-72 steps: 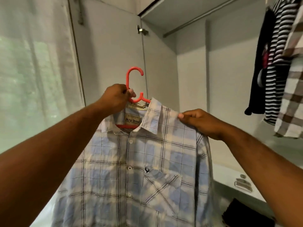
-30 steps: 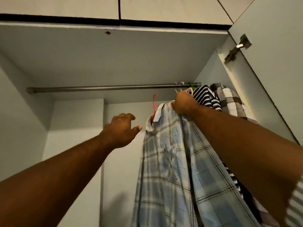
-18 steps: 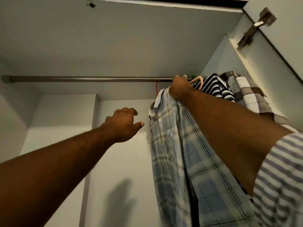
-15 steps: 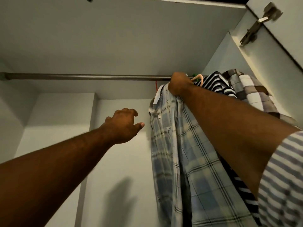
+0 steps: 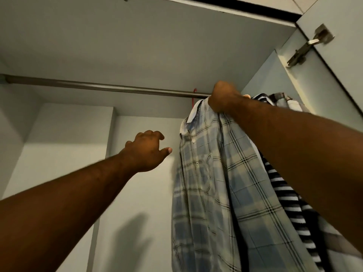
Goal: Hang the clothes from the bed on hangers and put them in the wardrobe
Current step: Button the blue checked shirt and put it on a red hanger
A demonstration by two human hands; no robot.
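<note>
Fingers of the right hand clench the shoulder of the plaid shirt, which hangs in the wardrobe from a red hanger hooked over the rail, beside a striped top; the left hand hovers nearby, loosely curled, holding nothing

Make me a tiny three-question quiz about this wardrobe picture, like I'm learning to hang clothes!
1. True or false: the left hand touches nothing.
2. What does the right hand grip? A) the top of the checked shirt B) a towel C) a shoe
3. Fill in: the hanger hook at the rail is ___ in colour.
Key: 1 true; 2 A; 3 red.
</note>
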